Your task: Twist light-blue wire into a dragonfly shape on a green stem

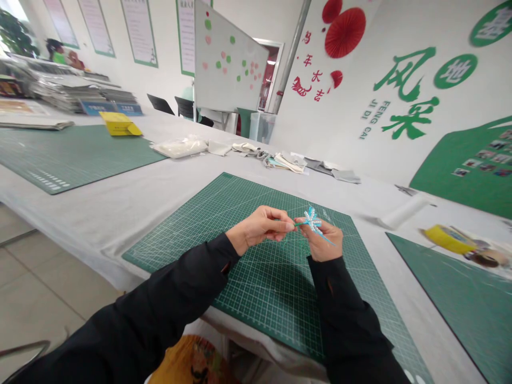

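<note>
Beaded flower (313,218), light blue with pearly white dots lining its narrow, splayed petals, is resting between the person's hands above a gridded green cutting mat (260,285). The left hand (262,226) is pinching the thin green stem (300,223) between thumb and fingertips, while the right hand (327,241) is gripping the stem close behind the petals, a slim blue strip slanting across it. The flat mat, crossed by fine white lines, is lying on a bench (100,224) draped in whitish, creased cloth. Beyond, a glossy plastic bag (180,146) is slumping beside crumpled fabric scraps (288,162) in white, grey and pale blue. Rightward, a smooth white roll (402,212) is lying near a broad yellow tape roll (448,239). Leftward, a creased yellow packet (119,124) is sitting by a second green mat (80,154), and stacked papers (68,90) are rising in uneven layers behind.
</note>
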`<act>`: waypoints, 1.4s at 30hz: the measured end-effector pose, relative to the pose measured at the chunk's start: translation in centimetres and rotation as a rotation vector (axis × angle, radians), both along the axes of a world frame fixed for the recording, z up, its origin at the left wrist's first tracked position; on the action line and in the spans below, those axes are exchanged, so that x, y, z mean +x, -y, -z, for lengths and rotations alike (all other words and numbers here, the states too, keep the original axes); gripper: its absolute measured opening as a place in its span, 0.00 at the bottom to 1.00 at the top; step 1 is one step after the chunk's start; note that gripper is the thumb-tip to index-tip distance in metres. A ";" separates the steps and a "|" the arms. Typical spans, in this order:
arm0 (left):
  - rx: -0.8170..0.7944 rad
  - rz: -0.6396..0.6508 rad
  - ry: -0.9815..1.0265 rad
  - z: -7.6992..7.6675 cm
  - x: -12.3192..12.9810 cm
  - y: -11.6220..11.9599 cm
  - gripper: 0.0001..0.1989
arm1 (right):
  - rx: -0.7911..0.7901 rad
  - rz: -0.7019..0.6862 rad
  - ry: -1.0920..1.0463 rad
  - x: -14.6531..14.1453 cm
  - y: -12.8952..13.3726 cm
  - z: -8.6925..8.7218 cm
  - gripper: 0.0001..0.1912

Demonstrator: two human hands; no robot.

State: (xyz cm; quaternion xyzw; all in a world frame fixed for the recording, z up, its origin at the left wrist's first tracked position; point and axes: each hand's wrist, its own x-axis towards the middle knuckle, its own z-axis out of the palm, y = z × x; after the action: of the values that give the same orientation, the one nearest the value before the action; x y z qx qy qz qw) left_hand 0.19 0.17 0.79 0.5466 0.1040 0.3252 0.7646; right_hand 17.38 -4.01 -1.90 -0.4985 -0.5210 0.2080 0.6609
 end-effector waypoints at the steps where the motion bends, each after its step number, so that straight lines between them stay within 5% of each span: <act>1: -0.011 -0.026 0.013 -0.1 0.1 0.0 0.10 | -0.008 0.031 -0.007 -0.1 0.0 0.0 0.05; 12: -0.097 -0.266 0.049 0.1 0.5 -0.5 0.08 | 0.001 0.249 0.196 -2.2 1.2 -1.6 0.10; 17: -0.125 -0.403 0.011 0.2 0.8 -0.6 0.06 | 0.182 0.326 0.470 -2.8 1.8 -1.7 0.09; 24: -0.059 -0.470 -0.010 -0.2 0.9 -0.2 0.09 | 0.508 0.281 0.864 -2.8 2.0 -1.9 0.04; 31: -0.138 -0.485 0.006 -0.4 0.8 -0.3 0.09 | 0.465 0.248 1.060 -2.4 2.0 -1.6 0.08; 37: -0.199 -0.405 0.100 -0.5 0.2 -0.6 0.10 | 0.311 0.196 0.853 -2.9 1.9 -1.3 0.10; 42: -0.088 -0.187 0.095 -0.5 -0.3 -1.0 0.08 | 0.158 0.163 0.590 -2.7 1.4 -1.0 0.11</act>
State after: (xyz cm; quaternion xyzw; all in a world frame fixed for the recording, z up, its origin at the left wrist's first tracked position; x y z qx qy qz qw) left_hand -0.11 1.13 1.25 0.4844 0.1322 0.4158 0.7583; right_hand 14.69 -5.43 -0.87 -0.5244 -0.6632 -0.0404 0.5325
